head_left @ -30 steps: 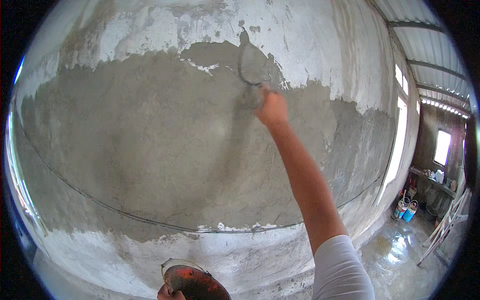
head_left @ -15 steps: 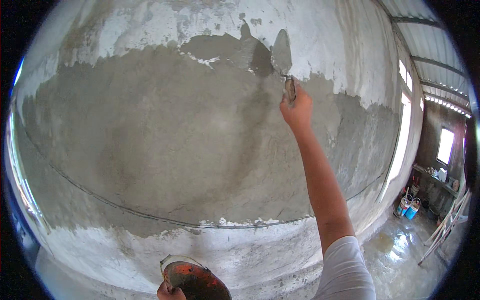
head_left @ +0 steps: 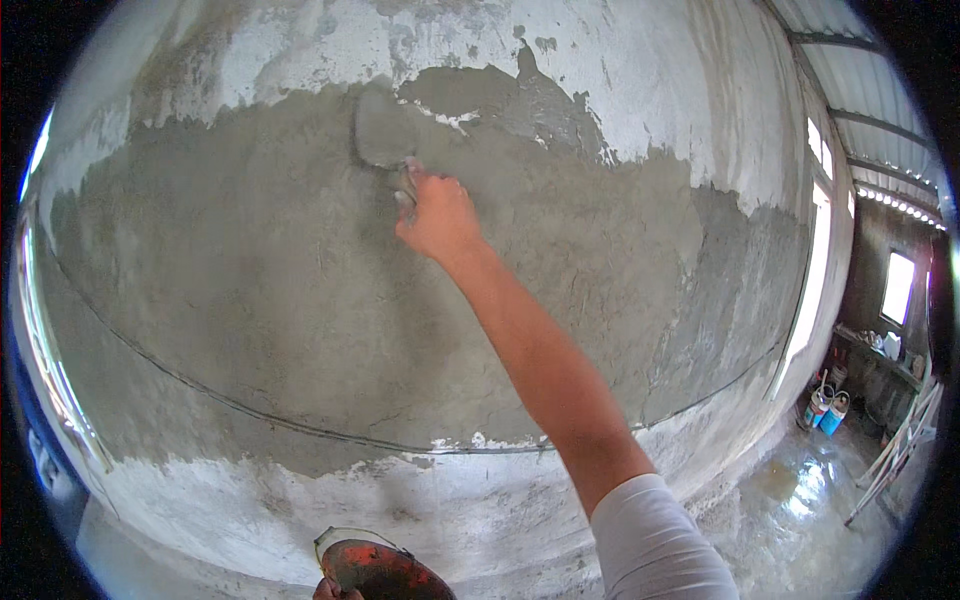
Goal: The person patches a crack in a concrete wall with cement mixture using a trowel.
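My right hand [head_left: 440,215] is wrapped round the handle of a trowel [head_left: 386,130], its grey blade lying against the wet plaster [head_left: 300,270] near the upper edge of the coated band. Just right of the blade is a patch of bare white wall [head_left: 445,117]. At the bottom of the view my left hand [head_left: 338,590] grips the rim of a reddish, mortar-stained bowl [head_left: 385,570], tilted and partly cut off by the frame. Its inside is dark, and I cannot make out how much it holds.
A dark cable [head_left: 300,427] sags across the wall below the plaster. At the right, blue and white buckets [head_left: 830,412] stand on a wet floor [head_left: 790,490] beside leaning poles [head_left: 893,455]. A shelf [head_left: 880,352] with small items sits beneath a window [head_left: 897,287].
My right hand has swept the trowel leftward along the plaster's upper edge. At its former place the plaster now shows a spread, ragged edge. The bowl has stayed nearly in place, slightly lower.
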Available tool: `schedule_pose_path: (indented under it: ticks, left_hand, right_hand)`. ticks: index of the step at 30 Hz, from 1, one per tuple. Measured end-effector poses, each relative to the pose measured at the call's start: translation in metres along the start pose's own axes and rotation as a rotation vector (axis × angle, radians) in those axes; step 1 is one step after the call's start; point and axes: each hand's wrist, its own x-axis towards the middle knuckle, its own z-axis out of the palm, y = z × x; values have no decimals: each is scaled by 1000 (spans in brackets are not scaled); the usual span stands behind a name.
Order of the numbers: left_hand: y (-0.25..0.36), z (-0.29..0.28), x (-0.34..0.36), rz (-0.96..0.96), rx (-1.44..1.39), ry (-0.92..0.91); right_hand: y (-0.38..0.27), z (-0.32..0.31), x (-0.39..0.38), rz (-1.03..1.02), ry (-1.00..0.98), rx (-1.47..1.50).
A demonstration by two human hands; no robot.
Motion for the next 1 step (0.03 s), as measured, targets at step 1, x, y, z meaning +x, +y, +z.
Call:
schedule_pose_path:
  ticks: [1]
  left_hand:
    - [-9,-3,8,-7,33,-34]
  right_hand:
    - [-4,2,-3,-74,-48,23]
